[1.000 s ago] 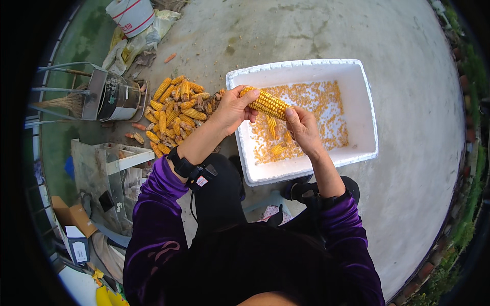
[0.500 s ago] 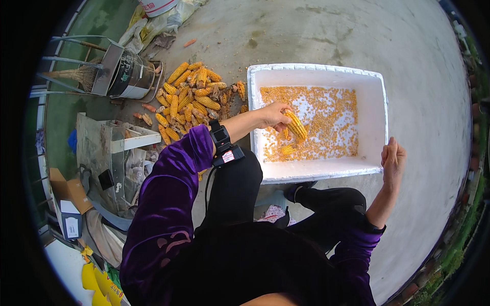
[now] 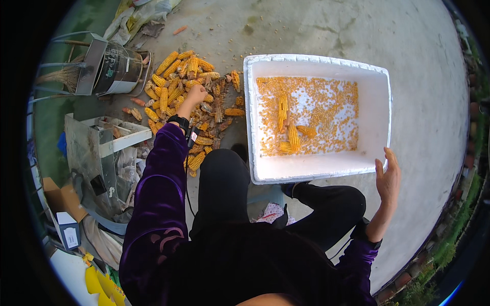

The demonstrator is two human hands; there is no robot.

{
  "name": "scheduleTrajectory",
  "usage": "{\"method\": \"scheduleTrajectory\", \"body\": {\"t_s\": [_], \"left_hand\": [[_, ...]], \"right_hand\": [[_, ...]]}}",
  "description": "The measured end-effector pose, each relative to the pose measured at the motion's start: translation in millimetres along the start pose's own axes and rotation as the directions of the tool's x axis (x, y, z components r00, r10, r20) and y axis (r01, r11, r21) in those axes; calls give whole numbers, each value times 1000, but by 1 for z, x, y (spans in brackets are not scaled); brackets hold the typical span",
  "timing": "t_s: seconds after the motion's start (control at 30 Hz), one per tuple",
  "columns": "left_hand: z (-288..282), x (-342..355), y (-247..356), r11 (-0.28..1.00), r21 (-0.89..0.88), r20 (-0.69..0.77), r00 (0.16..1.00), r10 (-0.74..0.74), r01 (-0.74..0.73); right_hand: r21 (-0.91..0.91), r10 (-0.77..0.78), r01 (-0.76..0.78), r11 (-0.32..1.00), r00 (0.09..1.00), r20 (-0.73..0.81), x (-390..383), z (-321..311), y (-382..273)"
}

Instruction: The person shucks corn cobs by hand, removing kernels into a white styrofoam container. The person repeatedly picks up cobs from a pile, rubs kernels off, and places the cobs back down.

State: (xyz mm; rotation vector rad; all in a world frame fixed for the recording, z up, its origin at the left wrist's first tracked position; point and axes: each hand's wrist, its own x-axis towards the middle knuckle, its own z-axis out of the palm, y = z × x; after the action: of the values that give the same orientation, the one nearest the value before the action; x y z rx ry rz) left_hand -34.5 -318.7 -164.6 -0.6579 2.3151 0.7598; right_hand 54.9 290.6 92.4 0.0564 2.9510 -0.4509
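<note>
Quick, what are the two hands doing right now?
Left hand: curled down on the corn pile; a grip cannot be told.
Right hand: open, holding nothing, beside the white box.

This is an outdoor farmyard or rural home's work yard. The ground is a bare concrete slab point(image 3: 306, 30) with grass and a row of bricks point(image 3: 408, 278) along its edge. A heap of dried corn cobs point(image 3: 189, 76) lies on the concrete beside a white foam box point(image 3: 316, 171) holding loose kernels. A metal hand-cranked machine point(image 3: 109, 66), a straw broom point(image 3: 56, 76), plastic sacks point(image 3: 138, 15) and cardboard boxes point(image 3: 61, 204) stand about.
</note>
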Motion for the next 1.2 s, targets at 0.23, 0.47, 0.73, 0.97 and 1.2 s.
{"method": "scheduleTrajectory", "body": {"t_s": [0.23, 0.47, 0.73, 0.97, 1.2], "left_hand": [[63, 28, -36, 734, 665, 28, 987, 157, -135], [86, 69, -50, 432, 882, 47, 948, 316, -188], [60, 62, -71, 314, 921, 66, 887, 456, -230], [-25, -48, 2, 866, -113, -454, 800, 391, -487], [-11, -155, 117, 228, -957, 24, 731, 682, -181]], "right_hand": [[214, -258, 199, 956, 920, 294, 26, 22, -133], [248, -358, 266, 931, 796, 488, 47, 91, -153], [338, -439, 306, 890, 774, 455, 55, 86, -182], [408, -496, 369, 835, 826, 267, 51, 121, -185], [358, -601, 553, 753, 799, 30, 60, 137, -213]]}}
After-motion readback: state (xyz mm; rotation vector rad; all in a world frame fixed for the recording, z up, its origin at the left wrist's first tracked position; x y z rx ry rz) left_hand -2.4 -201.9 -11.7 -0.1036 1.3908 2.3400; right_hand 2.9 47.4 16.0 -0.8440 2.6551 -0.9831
